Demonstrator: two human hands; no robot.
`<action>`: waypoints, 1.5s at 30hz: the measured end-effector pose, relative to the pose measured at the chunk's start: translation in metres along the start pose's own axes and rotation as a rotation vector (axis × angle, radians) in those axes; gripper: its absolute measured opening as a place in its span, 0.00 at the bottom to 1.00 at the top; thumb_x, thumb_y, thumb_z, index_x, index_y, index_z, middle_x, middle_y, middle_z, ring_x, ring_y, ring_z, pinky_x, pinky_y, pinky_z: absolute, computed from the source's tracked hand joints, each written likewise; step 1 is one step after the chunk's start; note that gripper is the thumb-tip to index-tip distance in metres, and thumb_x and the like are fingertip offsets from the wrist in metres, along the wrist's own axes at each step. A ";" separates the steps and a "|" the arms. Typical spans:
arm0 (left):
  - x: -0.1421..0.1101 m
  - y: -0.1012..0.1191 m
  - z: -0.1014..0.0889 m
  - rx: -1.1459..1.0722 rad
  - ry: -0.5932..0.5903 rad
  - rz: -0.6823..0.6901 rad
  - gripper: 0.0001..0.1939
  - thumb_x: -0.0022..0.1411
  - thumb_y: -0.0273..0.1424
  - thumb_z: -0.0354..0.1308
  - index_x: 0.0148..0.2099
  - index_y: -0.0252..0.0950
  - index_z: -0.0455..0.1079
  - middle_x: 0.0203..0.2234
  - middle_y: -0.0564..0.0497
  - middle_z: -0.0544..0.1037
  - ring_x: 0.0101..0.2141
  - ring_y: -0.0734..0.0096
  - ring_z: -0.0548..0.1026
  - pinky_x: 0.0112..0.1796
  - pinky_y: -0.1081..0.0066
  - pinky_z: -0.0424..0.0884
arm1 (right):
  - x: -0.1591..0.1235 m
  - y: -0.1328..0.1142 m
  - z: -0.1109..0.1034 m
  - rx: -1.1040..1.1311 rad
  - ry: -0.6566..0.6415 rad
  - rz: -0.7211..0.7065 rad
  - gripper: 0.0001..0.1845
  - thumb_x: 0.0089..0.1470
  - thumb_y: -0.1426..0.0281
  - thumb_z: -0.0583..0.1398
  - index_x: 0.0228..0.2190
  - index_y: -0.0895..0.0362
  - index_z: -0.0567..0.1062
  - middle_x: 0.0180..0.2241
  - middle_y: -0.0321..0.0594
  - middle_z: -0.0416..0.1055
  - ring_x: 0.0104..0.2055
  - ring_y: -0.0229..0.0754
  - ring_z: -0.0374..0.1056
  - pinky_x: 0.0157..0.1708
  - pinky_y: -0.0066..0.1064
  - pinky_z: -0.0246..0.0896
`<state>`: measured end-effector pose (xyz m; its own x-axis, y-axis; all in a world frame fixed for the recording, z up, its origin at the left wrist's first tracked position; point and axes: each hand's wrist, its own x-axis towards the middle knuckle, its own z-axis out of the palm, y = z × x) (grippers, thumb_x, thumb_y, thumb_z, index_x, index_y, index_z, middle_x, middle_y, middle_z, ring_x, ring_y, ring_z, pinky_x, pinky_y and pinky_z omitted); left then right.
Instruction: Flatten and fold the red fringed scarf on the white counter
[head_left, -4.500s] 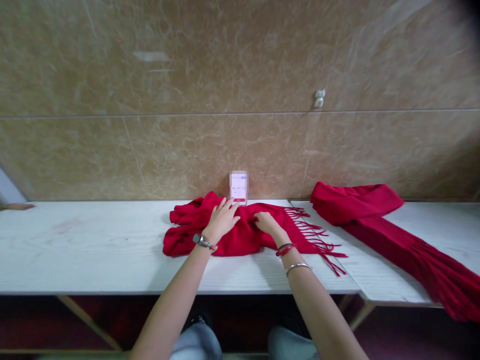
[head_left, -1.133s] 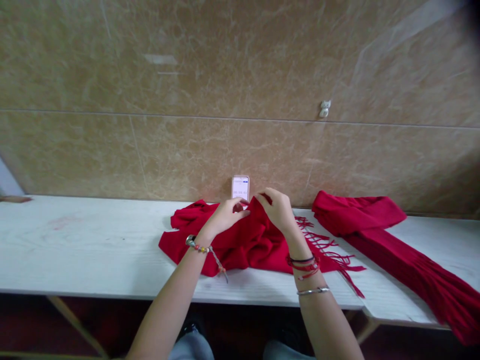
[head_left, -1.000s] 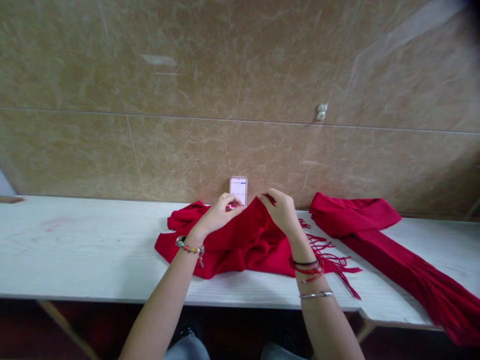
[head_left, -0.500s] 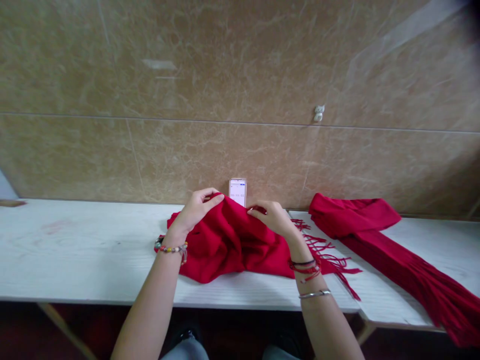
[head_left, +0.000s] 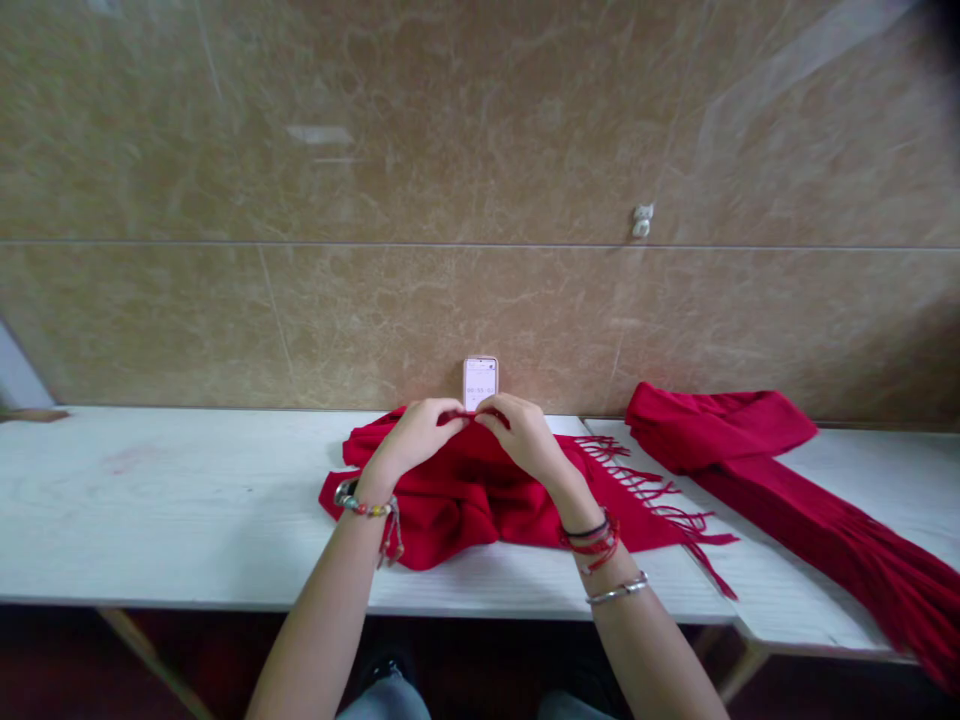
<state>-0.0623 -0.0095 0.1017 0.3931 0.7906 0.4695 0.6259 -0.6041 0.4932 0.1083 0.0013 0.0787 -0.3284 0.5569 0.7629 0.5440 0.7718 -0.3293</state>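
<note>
A red fringed scarf (head_left: pixel 457 500) lies rumpled on the white table in front of me, its tassels spread to the right. My left hand (head_left: pixel 421 432) pinches the scarf's far edge between thumb and fingers. Close beside it, my right hand (head_left: pixel 519 428) pinches the same edge, so the two sets of fingertips almost meet. The pinched edge is lifted a little, and folds sag below it toward me. Part of the cloth is hidden under my hands and wrists.
Behind the scarf a phone (head_left: pixel 481 382) leans upright on the tiled wall, its screen showing a timer. To the right lies a second red scarf (head_left: pixel 720 425), folded at one end and hanging over the front edge of the white table (head_left: pixel 187 500). A small white cat figure (head_left: pixel 643 220) sticks to the wall.
Both hands have come closer together along the scarf's far edge and sit slightly lower. The raised cloth between them has dropped and bunched. The second scarf lies as before.
</note>
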 end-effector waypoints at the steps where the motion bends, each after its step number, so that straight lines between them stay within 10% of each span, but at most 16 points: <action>1: 0.001 0.001 -0.001 0.006 0.041 -0.001 0.11 0.57 0.34 0.49 0.35 0.35 0.71 0.31 0.50 0.77 0.33 0.68 0.73 0.38 0.71 0.67 | -0.001 0.001 -0.001 -0.010 -0.022 0.017 0.05 0.51 0.74 0.57 0.32 0.56 0.73 0.30 0.39 0.73 0.31 0.38 0.67 0.33 0.26 0.57; 10: -0.015 -0.011 -0.038 0.256 0.222 -0.147 0.13 0.59 0.33 0.44 0.33 0.35 0.69 0.30 0.49 0.76 0.34 0.66 0.72 0.39 0.69 0.65 | -0.004 0.012 -0.005 -0.056 -0.111 0.091 0.06 0.50 0.68 0.59 0.28 0.57 0.74 0.25 0.38 0.73 0.26 0.37 0.65 0.27 0.25 0.54; 17: -0.012 0.001 -0.012 0.251 0.012 -0.099 0.17 0.57 0.36 0.53 0.48 0.36 0.67 0.43 0.46 0.75 0.42 0.63 0.72 0.43 0.68 0.64 | -0.001 0.003 0.002 -0.041 -0.016 0.122 0.04 0.50 0.69 0.59 0.28 0.56 0.74 0.26 0.37 0.74 0.27 0.38 0.67 0.28 0.26 0.56; 23: -0.001 0.002 -0.003 0.149 0.081 -0.019 0.11 0.59 0.31 0.48 0.34 0.36 0.72 0.31 0.50 0.78 0.34 0.66 0.73 0.38 0.71 0.65 | -0.004 0.014 -0.005 -0.084 -0.102 0.109 0.04 0.50 0.70 0.59 0.28 0.56 0.75 0.26 0.38 0.75 0.28 0.38 0.68 0.29 0.26 0.57; 28: -0.009 -0.008 -0.028 0.257 0.211 -0.180 0.12 0.59 0.31 0.46 0.33 0.35 0.70 0.30 0.49 0.77 0.33 0.66 0.73 0.36 0.71 0.65 | -0.008 0.030 -0.014 -0.186 -0.200 0.122 0.05 0.51 0.71 0.58 0.27 0.57 0.75 0.28 0.40 0.75 0.29 0.39 0.69 0.29 0.26 0.57; 33: -0.015 -0.016 -0.023 0.531 0.094 -0.343 0.13 0.60 0.32 0.46 0.39 0.34 0.71 0.35 0.43 0.76 0.38 0.60 0.73 0.40 0.65 0.64 | -0.005 0.024 -0.013 -0.174 -0.117 0.113 0.05 0.51 0.72 0.58 0.29 0.58 0.76 0.29 0.42 0.76 0.32 0.41 0.70 0.32 0.27 0.58; 39: 0.000 -0.001 0.012 0.196 -0.054 -0.010 0.14 0.58 0.34 0.52 0.45 0.38 0.69 0.42 0.48 0.75 0.42 0.64 0.71 0.44 0.70 0.63 | -0.001 0.012 -0.006 -0.137 -0.062 0.115 0.07 0.50 0.75 0.57 0.31 0.55 0.76 0.30 0.39 0.76 0.34 0.40 0.70 0.34 0.27 0.59; 45: 0.004 -0.008 -0.004 0.065 0.194 -0.084 0.14 0.59 0.33 0.46 0.35 0.34 0.71 0.32 0.50 0.77 0.34 0.67 0.72 0.38 0.72 0.65 | -0.008 0.036 -0.009 -0.262 -0.181 0.166 0.07 0.51 0.73 0.57 0.30 0.56 0.76 0.30 0.43 0.76 0.33 0.42 0.70 0.31 0.27 0.58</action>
<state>-0.0685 -0.0019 0.1030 0.2043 0.8001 0.5639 0.6955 -0.5241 0.4916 0.1371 0.0218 0.0662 -0.3374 0.7314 0.5926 0.7730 0.5746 -0.2690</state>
